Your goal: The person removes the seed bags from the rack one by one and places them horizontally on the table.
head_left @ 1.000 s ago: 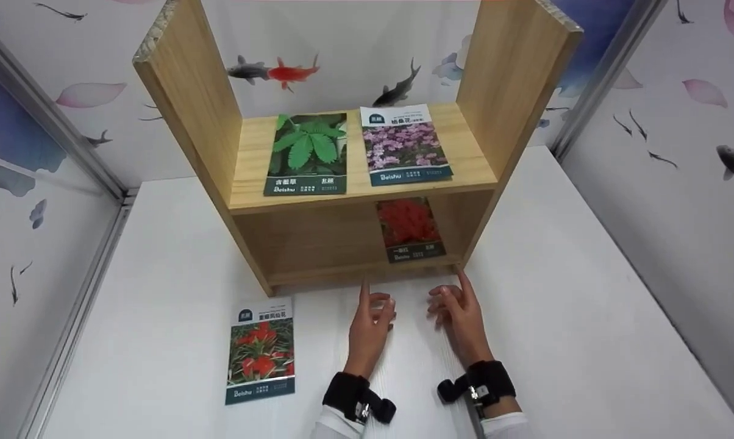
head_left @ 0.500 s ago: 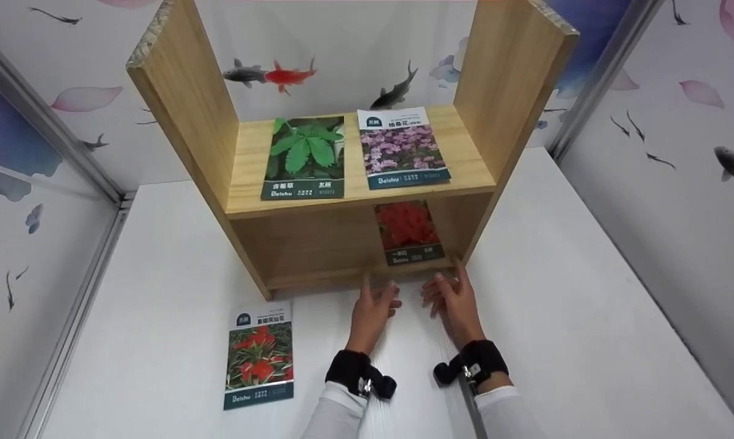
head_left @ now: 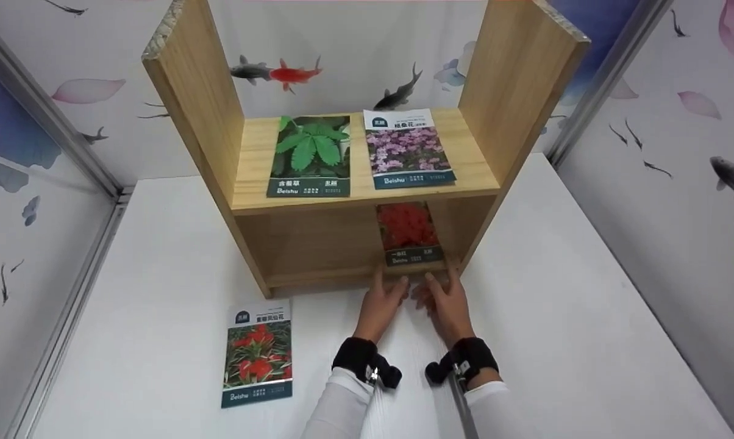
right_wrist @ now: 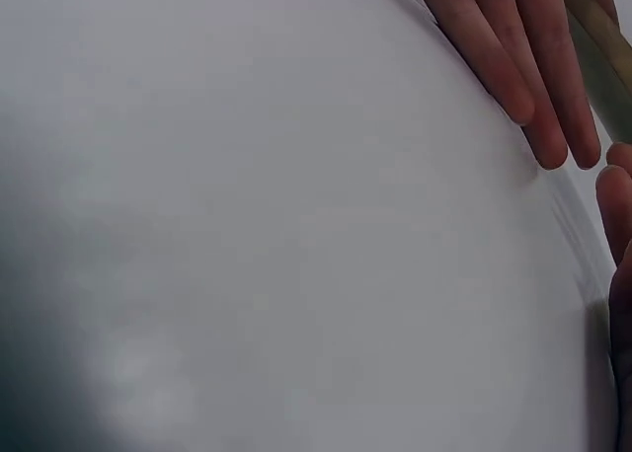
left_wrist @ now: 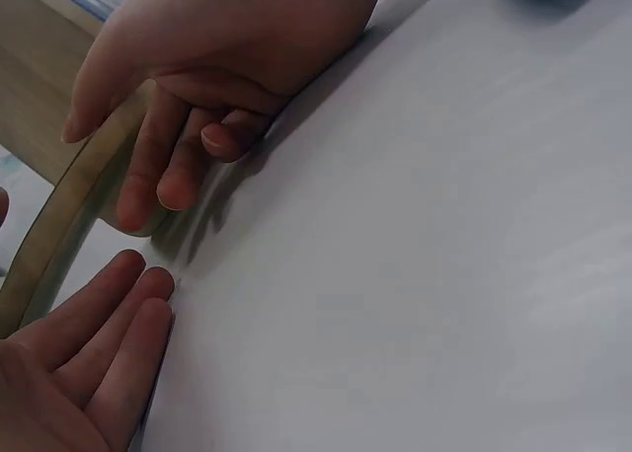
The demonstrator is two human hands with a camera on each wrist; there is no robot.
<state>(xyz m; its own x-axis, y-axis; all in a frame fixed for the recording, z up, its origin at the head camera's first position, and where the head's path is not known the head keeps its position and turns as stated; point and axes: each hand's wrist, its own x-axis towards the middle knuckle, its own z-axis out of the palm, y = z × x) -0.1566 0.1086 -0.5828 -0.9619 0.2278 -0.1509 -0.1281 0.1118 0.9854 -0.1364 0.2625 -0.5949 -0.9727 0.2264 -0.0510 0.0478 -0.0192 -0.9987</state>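
Observation:
A seed packet with red blossoms [head_left: 408, 227] lies on the lower shelf, its bottom end at the shelf's front edge. My left hand [head_left: 380, 308] is just in front of this packet's left bottom corner, index finger extended toward the shelf. On the other side, my right hand [head_left: 451, 308] has its index fingertip right at the packet's right bottom corner. Both thumbs point inward, fingertips close together. In the left wrist view, the other fingers of my left hand [left_wrist: 89, 373] and right hand [left_wrist: 207, 97] are loosely extended over the white table, with nothing between them.
The wooden shelf unit [head_left: 361, 201] has tall side boards. Its upper board carries a green-leaf packet [head_left: 309, 155] and a pink-flower packet [head_left: 409, 149]. Another red-flower packet [head_left: 258, 353] lies on the white table [head_left: 562, 317] at left. Printed walls surround the table.
Both hands have drawn closer together and nearer to the red-blossom packet on the lower shelf, index fingers now by its bottom corners. The packets keep their places.

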